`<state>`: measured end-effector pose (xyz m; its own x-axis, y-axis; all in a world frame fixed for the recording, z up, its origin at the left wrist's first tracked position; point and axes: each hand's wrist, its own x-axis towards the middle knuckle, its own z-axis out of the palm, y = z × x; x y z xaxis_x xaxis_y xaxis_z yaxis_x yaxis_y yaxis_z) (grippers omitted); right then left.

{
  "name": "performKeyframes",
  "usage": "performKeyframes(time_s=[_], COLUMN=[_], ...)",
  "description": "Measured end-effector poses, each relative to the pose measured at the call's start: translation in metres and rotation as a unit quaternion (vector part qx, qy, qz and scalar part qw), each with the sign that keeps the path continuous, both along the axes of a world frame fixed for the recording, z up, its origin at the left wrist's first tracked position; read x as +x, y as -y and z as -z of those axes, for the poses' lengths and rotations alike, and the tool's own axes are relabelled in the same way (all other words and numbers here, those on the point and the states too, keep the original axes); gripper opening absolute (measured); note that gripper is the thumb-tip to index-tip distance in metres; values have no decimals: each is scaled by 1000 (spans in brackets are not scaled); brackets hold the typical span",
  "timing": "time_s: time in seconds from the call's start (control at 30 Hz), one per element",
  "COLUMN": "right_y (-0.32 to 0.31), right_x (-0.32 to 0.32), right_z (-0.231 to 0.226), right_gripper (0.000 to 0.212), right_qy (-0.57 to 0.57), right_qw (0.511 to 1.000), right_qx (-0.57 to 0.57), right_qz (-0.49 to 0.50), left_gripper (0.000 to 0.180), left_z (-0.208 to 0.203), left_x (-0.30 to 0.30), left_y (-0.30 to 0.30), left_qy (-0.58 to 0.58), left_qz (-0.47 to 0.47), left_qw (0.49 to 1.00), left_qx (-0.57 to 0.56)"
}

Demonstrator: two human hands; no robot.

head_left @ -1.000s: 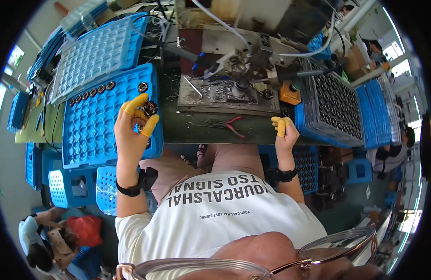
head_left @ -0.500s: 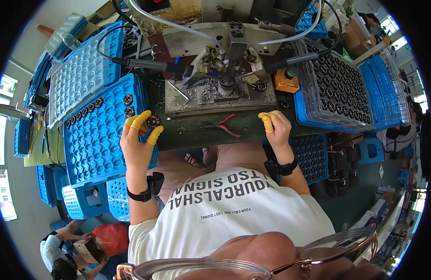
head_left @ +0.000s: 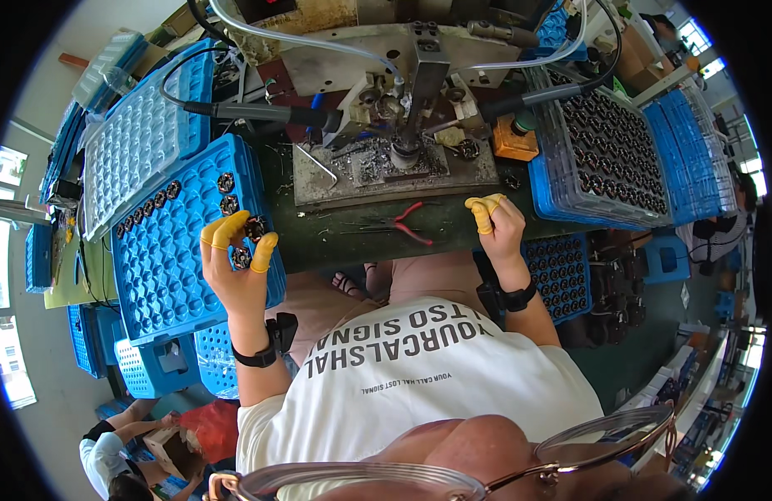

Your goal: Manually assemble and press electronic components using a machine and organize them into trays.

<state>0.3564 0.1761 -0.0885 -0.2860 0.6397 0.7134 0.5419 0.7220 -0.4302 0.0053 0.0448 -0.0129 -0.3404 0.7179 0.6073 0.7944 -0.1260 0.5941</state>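
My left hand, with yellow finger cots on its fingertips, is over the right edge of a blue tray. Its fingers and thumb close on a small dark round stator with coppery segments. A second stator shows between thumb and fingers; whether it lies in the tray or in the hand I cannot tell. More stators sit in the tray's far and right pockets. My right hand, also in yellow cots, is raised at the bench edge, fingers curled together; anything inside them is hidden.
A metal press fixture with loose shavings on its base stands ahead. Red-handled pliers and a hex key lie near it. Stacked trays of stators stand at right, a clear-pocketed tray at far left. Another person works behind at left.
My left hand has moved left and slightly nearer with its stator, farther over the blue tray. The right hand keeps its curled pose. The whole view has shifted a little.
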Motion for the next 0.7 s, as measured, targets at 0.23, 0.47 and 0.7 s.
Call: performKeyframes(time_s=[0.23,0.47,0.7], right_y=[1,-3,-27], right_x=[0,-17,-91], right_z=[0,-21,-68], right_gripper=[14,11,40], right_qy=[1,-147,-127], right_qw=[1000,982,988], right_qx=[0,-111,-57], right_qz=[4,-45,-74], left_gripper=[41,41,41], left_z=[4,3,4], left_x=[-1,-5,-5], left_y=[-5,-4,-7], left_qy=[-7,-51,-78], left_qz=[-50,-59,-94], left_qw=[998,997,992], left_qx=[44,26,21])
